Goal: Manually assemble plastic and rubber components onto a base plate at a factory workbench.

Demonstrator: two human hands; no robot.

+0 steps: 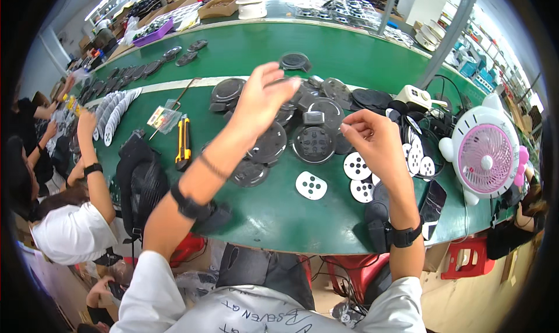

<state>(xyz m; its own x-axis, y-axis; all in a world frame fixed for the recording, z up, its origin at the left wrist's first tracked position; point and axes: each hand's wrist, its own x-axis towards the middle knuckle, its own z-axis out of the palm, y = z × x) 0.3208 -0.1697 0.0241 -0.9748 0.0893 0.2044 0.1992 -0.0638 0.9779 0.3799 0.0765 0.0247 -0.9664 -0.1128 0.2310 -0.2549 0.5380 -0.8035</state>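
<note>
My left hand (263, 100) reaches out over a pile of black round plastic parts, its fingers stretched and apart, holding nothing. Just beyond its fingertips is a slightly blurred black round part (295, 61) at the green belt. My right hand (372, 140) hovers at the pile's right side with its fingers curled in toward the thumb; whatever may be between them is hidden. Between the hands, a black disc with several holes (314, 144) lies at the front of the pile. Closer to me lies a single white pad with holes (311, 185). More white pads (357, 166) lie under my right hand.
A yellow-and-black utility knife (183, 141) and a black bag (140, 173) are on the left. To the right stand a white-and-pink fan (486, 149), a power strip (416, 96) and a phone (433, 202). Co-workers sit at the left, beside rows of stacked pads (110, 114).
</note>
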